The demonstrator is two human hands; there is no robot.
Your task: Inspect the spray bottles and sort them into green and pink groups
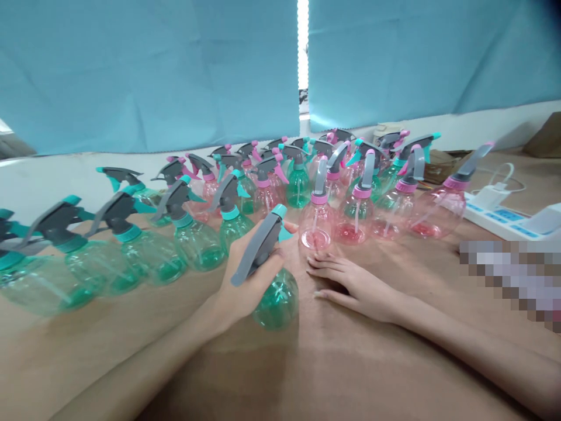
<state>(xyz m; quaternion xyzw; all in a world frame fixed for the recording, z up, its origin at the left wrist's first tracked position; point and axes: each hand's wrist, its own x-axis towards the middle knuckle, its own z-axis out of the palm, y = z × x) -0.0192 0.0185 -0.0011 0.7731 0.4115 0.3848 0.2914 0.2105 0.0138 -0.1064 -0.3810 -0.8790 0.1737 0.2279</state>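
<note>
My left hand is wrapped round the neck of a green spray bottle with a grey trigger and teal nozzle, standing on the brown table. Just right of it, my right hand lies flat on the table, fingers stretched out and together, holding nothing. Its fingertips point left toward the held bottle. Directly behind both hands stands a pink spray bottle.
Several green spray bottles stand in a row to the left and several pink ones to the right, more behind. A white power strip with a charger lies at the right. Blue curtains hang at the back.
</note>
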